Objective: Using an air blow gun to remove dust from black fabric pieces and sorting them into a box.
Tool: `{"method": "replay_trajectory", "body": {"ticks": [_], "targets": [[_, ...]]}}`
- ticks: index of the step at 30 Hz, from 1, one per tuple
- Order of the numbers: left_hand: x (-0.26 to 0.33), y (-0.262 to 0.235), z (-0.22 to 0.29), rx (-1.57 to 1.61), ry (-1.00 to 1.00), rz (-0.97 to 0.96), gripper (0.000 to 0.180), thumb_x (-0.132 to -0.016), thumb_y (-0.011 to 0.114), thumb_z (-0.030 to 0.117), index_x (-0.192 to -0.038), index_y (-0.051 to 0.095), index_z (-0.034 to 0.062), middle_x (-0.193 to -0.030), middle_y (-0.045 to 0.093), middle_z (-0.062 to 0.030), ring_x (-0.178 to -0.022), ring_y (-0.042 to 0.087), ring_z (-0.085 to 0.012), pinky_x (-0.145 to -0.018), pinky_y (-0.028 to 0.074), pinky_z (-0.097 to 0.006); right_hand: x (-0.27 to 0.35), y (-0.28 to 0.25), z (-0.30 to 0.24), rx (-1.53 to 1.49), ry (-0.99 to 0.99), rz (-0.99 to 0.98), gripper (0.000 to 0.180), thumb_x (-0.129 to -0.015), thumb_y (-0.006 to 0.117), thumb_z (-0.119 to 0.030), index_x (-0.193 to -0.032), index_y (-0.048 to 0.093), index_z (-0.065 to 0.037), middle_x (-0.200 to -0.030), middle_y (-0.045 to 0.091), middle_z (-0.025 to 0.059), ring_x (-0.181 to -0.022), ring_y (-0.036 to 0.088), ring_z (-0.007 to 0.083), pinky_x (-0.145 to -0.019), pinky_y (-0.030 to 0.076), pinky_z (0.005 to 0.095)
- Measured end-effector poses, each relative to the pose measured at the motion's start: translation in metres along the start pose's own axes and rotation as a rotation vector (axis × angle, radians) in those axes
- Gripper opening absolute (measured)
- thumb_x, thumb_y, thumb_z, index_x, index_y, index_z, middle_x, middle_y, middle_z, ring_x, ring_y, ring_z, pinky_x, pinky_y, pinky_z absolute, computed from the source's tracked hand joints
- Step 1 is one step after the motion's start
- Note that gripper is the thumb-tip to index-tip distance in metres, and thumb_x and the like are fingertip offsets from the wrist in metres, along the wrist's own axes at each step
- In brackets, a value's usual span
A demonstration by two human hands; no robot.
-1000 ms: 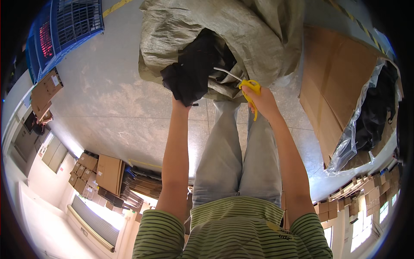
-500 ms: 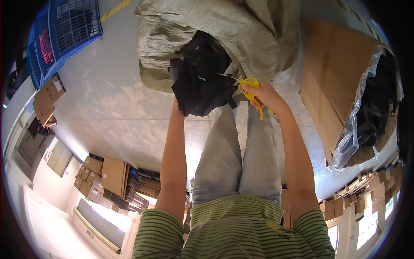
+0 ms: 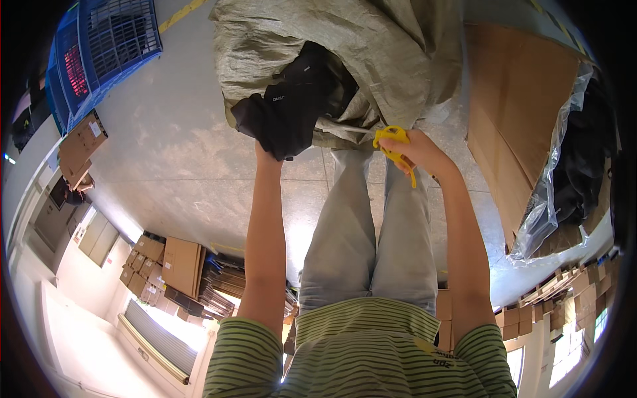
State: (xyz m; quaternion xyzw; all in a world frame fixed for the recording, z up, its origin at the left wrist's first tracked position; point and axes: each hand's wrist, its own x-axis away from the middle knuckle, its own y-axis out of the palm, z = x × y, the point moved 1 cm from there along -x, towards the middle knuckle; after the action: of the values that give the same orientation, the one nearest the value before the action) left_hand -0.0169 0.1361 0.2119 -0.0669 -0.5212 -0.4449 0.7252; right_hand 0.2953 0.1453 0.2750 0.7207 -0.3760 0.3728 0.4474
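My left hand (image 3: 267, 154) is closed under a black fabric item, perhaps a bag (image 3: 282, 123), with pale lettering; the cloth hides most of the fingers. It hangs in front of the mouth of a large beige woven sack (image 3: 265, 46). More black fabric (image 3: 317, 69) lies in that mouth, against the held piece. In my right hand (image 3: 421, 152) is a yellow air blow gun (image 3: 393, 137), my fingers wrapped round its grip and lever. Its thin metal nozzle (image 3: 352, 127) points left toward the held fabric, its tip close to the cloth's right edge.
A big open cardboard box (image 3: 514, 113) on the right has clear plastic lining (image 3: 541, 212) and black items (image 3: 580, 159) inside. Far left stands a blue crate (image 3: 119, 46), with a cardboard piece (image 3: 81, 149) below it. Stacked cartons (image 3: 149, 265) line the wall.
My left hand has shifted a little left, and the black fabric has swung left and folded up. The blow gun has moved slightly right, baring more of its nozzle.
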Motion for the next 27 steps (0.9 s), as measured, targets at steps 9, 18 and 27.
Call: {"method": "replay_trajectory", "body": {"ticks": [9,18,27], "targets": [[-0.011,-0.03,-0.04,-0.251,0.157,-0.12,0.051,-0.094,0.039,0.032,-0.136,0.028,0.0043,-0.134,0.038,-0.0113,-0.121,0.04,-0.0241,-0.101,0.037,-0.037,-0.013,0.022,0.011,0.055,-0.062,0.133,0.035,-0.079,0.064,-0.038,-0.078,0.057,-0.004,-0.053,0.049,0.0018,-0.041,0.045,0.0093,-0.04,0.037,0.0243],[0.005,0.011,-0.033,-0.207,0.236,-0.246,0.048,-0.094,0.039,0.034,-0.133,0.033,0.0066,-0.134,0.038,-0.0068,-0.12,0.039,-0.0207,-0.102,0.033,-0.033,-0.02,0.03,0.009,0.119,-0.021,0.026,0.044,-0.075,0.064,-0.047,-0.071,0.056,-0.004,-0.05,0.048,0.0018,-0.04,0.046,0.0099,-0.038,0.036,0.0248],[0.007,-0.039,-0.018,-0.56,0.202,0.162,0.053,-0.087,0.053,0.034,-0.121,0.045,-0.0045,-0.112,0.056,-0.0136,-0.1,0.056,-0.0236,-0.084,0.046,-0.032,-0.016,0.039,-0.016,0.107,-0.092,0.362,0.046,-0.074,0.064,-0.049,-0.072,0.057,-0.004,-0.051,0.049,0.0022,-0.041,0.046,0.0102,-0.042,0.036,0.0256]]}}
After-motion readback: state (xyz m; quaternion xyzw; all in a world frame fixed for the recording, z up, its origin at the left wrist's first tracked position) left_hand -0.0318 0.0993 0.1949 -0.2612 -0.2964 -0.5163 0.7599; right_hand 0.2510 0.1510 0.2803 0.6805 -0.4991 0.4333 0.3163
